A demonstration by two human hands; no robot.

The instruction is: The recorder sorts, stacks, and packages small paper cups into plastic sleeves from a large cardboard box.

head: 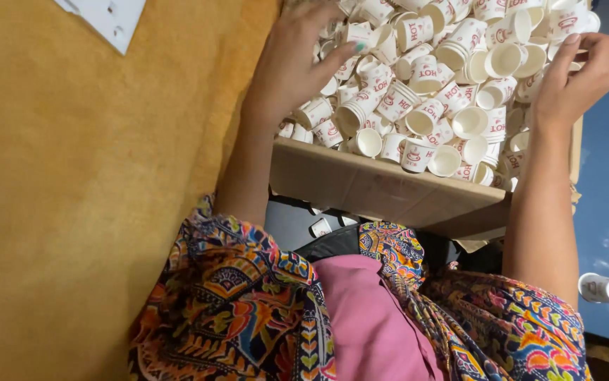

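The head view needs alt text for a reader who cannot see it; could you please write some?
Both bare hands reach into a cardboard box heaped with small white paper cups printed in red: the left hand rests on the pile, the right hand at its far edge. A patterned sleeve and yellow wall show.

Paper cups (pixel 431 77) fill the cardboard box (pixel 389 190); one stray cup (pixel 605 289) lies right of it.

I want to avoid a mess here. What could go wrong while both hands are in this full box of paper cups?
1. The paper cups are heaped up to the rim of the cardboard box, so the left hand or right hand may push some over the edge.
2. A fallen cup already lies below the box and another cup lies on the blue floor; more may follow and get crushed.
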